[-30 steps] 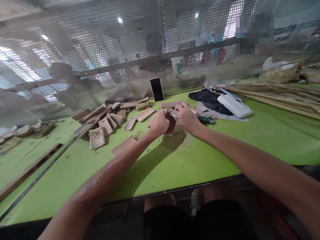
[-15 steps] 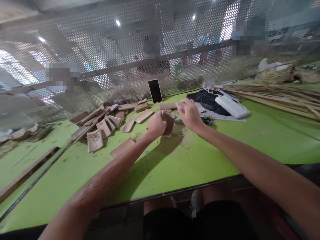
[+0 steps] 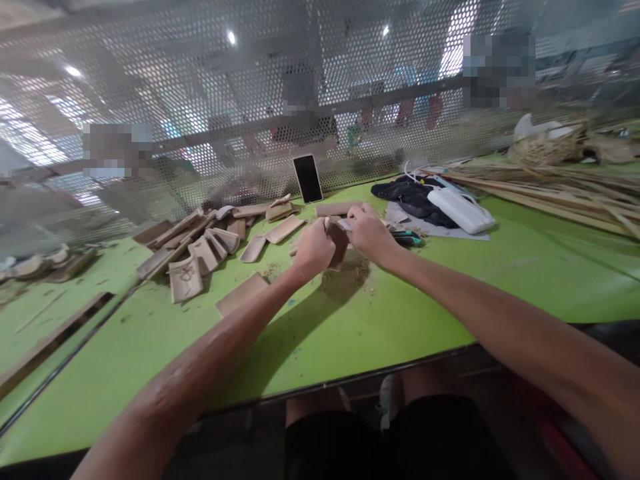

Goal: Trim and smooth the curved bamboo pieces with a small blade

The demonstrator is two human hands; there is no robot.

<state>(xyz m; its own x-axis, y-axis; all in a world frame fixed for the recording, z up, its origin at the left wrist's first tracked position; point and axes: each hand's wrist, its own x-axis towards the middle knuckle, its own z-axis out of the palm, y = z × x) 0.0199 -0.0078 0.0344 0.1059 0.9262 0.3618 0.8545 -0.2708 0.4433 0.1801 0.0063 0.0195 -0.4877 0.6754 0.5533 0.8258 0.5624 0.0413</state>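
My left hand (image 3: 315, 251) is closed round a curved piece of bamboo (image 3: 339, 252), held tilted just above the table. In my right hand (image 3: 371, 233) the fingers pinch a small whitish folded sheet (image 3: 345, 225), which rests at the bamboo's upper edge. Whether it is sandpaper I cannot tell. Beside my right wrist lies a utility knife (image 3: 407, 238) with a black and teal handle. Fine shavings (image 3: 357, 272) are scattered on the table below the bamboo. Another bamboo piece (image 3: 340, 209) lies behind my hands.
Several cut bamboo pieces (image 3: 205, 253) are heaped to the left on the green table (image 3: 350, 340). A phone (image 3: 307, 179) leans on the perforated metal screen (image 3: 240, 160). At right are a white power bank (image 3: 461, 212), black cloth (image 3: 413, 198) and long bamboo strips (image 3: 550, 193).
My right hand has moved left and slightly down, bringing the whitish sheet onto the bamboo's upper edge. My left hand still grips the bamboo; the whole view has shifted slightly.
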